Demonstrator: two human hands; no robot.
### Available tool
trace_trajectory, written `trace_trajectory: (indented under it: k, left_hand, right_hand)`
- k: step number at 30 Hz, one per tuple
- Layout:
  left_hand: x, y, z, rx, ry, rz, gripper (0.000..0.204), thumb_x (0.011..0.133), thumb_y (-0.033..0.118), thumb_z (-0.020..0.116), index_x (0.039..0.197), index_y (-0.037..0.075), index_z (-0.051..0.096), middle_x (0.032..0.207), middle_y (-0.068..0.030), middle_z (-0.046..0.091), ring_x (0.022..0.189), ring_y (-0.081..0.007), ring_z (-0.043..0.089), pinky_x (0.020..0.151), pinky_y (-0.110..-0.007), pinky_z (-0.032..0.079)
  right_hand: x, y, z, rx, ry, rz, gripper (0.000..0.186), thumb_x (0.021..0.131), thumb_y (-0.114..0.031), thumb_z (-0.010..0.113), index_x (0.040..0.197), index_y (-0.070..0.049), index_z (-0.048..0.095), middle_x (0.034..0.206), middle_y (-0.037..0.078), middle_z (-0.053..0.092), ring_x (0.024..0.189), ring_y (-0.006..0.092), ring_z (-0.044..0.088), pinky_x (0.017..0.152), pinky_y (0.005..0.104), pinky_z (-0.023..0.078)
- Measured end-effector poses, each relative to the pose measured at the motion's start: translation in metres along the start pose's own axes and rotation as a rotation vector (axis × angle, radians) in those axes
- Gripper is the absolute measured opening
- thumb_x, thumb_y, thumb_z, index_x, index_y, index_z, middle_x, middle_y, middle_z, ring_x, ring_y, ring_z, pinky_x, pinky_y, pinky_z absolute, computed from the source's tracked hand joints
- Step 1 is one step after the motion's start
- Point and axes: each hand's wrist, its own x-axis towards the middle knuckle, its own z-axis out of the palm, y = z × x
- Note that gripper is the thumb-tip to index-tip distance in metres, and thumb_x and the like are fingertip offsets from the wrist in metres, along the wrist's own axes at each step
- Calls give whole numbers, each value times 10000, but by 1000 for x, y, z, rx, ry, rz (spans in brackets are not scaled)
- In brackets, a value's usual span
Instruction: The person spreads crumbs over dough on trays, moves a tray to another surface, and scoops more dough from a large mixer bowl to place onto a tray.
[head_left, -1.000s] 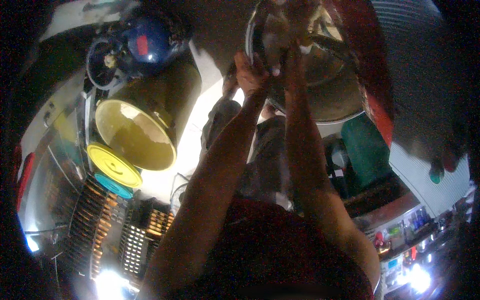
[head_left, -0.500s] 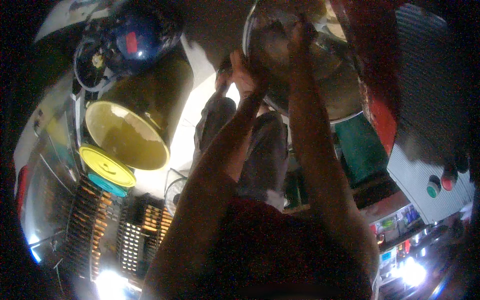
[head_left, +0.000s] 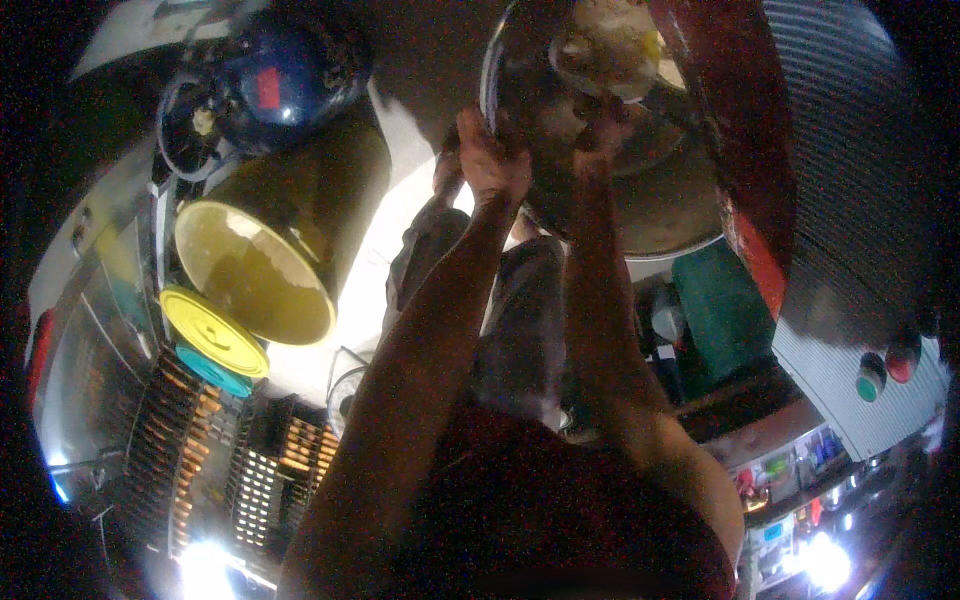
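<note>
A large round metal basin [head_left: 665, 205] is in front of me at the top of the view. My left hand [head_left: 493, 163] is closed around the basin's near left rim. My right hand [head_left: 606, 128] reaches inside the basin, its fingers closed at the near edge of a pale round bowl [head_left: 603, 52]. Yellowish and whitish bits show in that bowl, too blurred to name. Shadow hides part of my right fingers.
To the left lies a yellow bucket [head_left: 255, 265], its mouth towards me, near yellow [head_left: 213, 332] and teal lids [head_left: 213, 371]. A dark blue rounded object [head_left: 275, 85] sits beyond. Slatted crates [head_left: 258, 480] are at lower left. A corrugated panel with green and red buttons [head_left: 870, 378] stands right.
My left hand has gone from spread fingers to gripping the rim. The pale bowl has come into view above my right hand, which has moved slightly nearer to me.
</note>
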Motion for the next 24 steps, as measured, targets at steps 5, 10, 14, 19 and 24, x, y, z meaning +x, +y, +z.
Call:
trace_trajectory:
  k: [5,10,14,19,24]
  left_hand:
    - [-6,44,-10,113,-3,10,217,975,182,579,1064,12,477,994,-249,532,883,-472,558,753,-521,452]
    - [-21,53,-5,222,-2,36,218,993,198,561,1061,11,472,913,-243,552,881,-467,585,768,-512,459]
    - [-16,26,-11,77,32,208,256,1013,247,549,1096,13,483,905,-249,583,869,-465,605,792,-508,468]
    - [-56,88,-8,243,-22,47,350,1033,327,544,1151,1,495,985,-267,598,913,-425,613,814,-487,475]
    - [-106,144,-6,-37,-187,-30,501,1065,432,501,1282,-19,507,1251,-195,597,1188,-273,565,997,-421,446]
  right_hand:
    - [-15,9,-7,195,0,147,333,997,-289,537,1227,-62,622,1158,100,687,1015,251,652,857,419,498]
    - [-29,39,-17,295,25,171,344,1047,-268,477,1316,-75,568,1248,96,662,1118,275,631,996,452,450]
    - [-54,71,-21,-263,-153,-20,334,1058,-235,458,1343,-92,557,1300,90,651,1187,283,614,1106,489,372]
    - [-93,37,-101,-523,-246,79,305,1030,-219,499,1289,-90,596,1279,92,664,1189,267,614,1122,489,346]
    - [-122,-116,-249,-96,-184,475,296,987,-269,601,1175,-49,666,1198,119,691,1112,232,636,1015,420,447]
